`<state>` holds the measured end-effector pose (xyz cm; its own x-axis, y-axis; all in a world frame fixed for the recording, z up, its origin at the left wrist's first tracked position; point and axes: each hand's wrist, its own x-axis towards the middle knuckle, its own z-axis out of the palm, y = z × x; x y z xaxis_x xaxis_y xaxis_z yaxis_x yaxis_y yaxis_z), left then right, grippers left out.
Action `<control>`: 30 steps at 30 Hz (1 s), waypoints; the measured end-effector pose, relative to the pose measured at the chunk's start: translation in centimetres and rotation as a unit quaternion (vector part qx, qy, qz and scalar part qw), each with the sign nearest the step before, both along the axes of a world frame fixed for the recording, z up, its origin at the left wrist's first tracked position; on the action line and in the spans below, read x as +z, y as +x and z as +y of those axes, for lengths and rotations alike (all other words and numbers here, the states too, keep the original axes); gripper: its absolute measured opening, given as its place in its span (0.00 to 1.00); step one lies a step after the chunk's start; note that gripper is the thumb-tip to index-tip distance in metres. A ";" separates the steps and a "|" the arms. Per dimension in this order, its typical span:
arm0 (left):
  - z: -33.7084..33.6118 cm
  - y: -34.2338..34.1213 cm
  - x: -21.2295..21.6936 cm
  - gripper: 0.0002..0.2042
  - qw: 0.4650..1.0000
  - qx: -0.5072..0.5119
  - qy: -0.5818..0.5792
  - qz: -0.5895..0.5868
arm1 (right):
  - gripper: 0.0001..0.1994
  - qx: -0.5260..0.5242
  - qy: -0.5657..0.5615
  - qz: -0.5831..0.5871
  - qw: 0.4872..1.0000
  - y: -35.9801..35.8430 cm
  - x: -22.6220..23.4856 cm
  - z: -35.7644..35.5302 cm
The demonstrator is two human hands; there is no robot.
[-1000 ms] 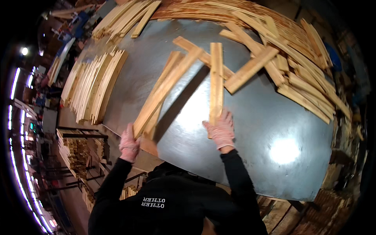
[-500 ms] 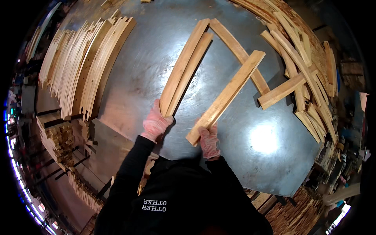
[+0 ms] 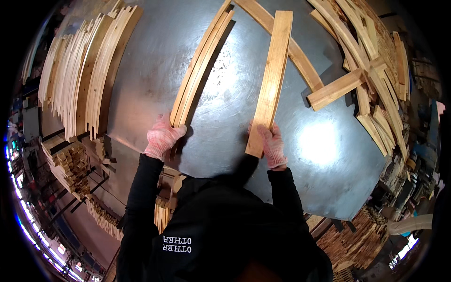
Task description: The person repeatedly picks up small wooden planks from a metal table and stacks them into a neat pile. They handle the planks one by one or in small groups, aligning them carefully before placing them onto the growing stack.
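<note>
In a pale pink work glove, my left hand [image 3: 163, 137] is closed round the near ends of a pair of narrow wooden slats [image 3: 201, 66], which lean away from me side by side. My right hand [image 3: 272, 144], gloved alike, grips the near end of a wider wooden board [image 3: 271, 75], thumb on its face and the other fingers mostly hidden behind it. The board's far end overlaps another wooden slat [image 3: 300, 58] lying slantwise on the metal tabletop [image 3: 211, 150].
A row of slats [image 3: 89, 70] stands packed on the left of the table. At the right lies a loose heap of wooden strips [image 3: 371, 89], with one short board [image 3: 336, 89] jutting toward the middle. More stacked wood [image 3: 70, 164] sits below the table at left.
Both hands have moved apart: the left pair has shifted left and turned edge-up, while the right board has swung more upright and moved right. The view has shifted slightly too.
</note>
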<state>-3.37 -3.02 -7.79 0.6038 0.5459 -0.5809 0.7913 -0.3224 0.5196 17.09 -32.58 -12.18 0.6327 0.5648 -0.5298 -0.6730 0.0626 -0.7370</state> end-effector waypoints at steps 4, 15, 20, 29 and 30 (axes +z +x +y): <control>-6.2 2.0 -1.1 0.43 0.944 -0.005 0.329 0.008 | 0.12 0.080 -0.196 -0.160 0.964 0.8 -3.7 -4.0; -3.0 3.4 6.0 0.49 0.844 -0.067 0.504 -0.169 | 0.22 0.304 -0.323 -0.698 0.562 17.1 10.4 -2.0; 5.1 8.2 14.4 0.12 0.828 -0.295 0.475 -0.021 | 0.30 0.415 -0.112 -0.794 0.430 17.2 16.4 11.0; 28.4 -6.1 7.7 0.33 0.892 0.083 0.416 0.154 | 0.59 0.345 -0.689 -0.529 0.355 38.3 7.6 7.0; 30.5 -8.2 6.2 0.33 0.877 0.075 0.461 0.112 | 0.57 0.336 -0.686 -0.550 0.336 38.4 6.6 7.1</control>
